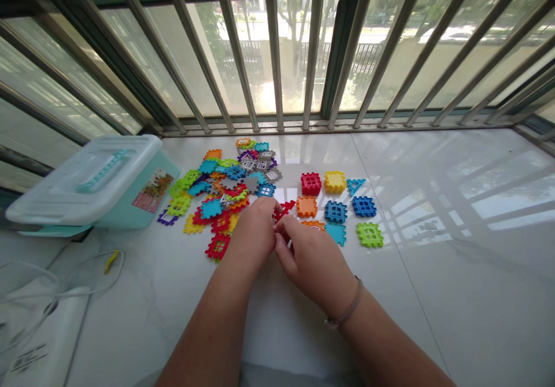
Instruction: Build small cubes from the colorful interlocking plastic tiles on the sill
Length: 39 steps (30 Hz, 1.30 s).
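Observation:
My left hand (256,225) and my right hand (310,255) meet in the middle, with fingers closed and pinched together. A red triangular building tile (284,209) shows just beyond my fingertips, and both hands seem to grip it. My fingers hide part of it. Left of my hands lies a loose heap of interlocking plastic tiles, among them a red window tile (218,246) and a light blue tile (211,208). To the right sit sorted tiles: a red stack (311,183), a yellow stack (335,182), an orange stack (307,206) and a blue triangle (356,186).
A lidded turquoise storage box (130,202) stands at the left. Near it, a white cable (97,290) and a white power strip (56,341) lie on the glossy tiled floor (455,231). Metal bars (274,58) line the window behind. A green window tile (370,235) lies at the far right.

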### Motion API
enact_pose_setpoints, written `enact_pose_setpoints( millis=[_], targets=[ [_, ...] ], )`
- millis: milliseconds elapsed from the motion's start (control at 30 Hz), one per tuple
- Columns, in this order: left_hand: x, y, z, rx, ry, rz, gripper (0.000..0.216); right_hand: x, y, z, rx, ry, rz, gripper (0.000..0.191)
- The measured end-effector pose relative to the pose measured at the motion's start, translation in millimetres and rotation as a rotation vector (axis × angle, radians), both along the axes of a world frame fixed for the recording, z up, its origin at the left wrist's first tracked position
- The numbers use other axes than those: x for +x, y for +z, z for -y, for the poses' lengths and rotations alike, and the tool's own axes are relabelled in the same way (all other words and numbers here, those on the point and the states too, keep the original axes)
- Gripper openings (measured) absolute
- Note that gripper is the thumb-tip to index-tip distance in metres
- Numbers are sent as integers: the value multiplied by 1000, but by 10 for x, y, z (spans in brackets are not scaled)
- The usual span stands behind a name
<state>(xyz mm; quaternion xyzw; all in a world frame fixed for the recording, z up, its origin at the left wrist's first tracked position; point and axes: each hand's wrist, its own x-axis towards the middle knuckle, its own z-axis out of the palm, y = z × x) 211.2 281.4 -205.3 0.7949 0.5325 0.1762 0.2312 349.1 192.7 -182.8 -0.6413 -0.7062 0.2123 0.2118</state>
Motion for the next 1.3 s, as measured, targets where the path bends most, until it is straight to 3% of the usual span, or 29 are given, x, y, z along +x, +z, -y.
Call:
enact_pose_setpoints(
  millis=[1300],
  targets=[
    [-2,-2,-22,-10,-12,-20,22,4,24,10,4,6,6,10]
  ],
)
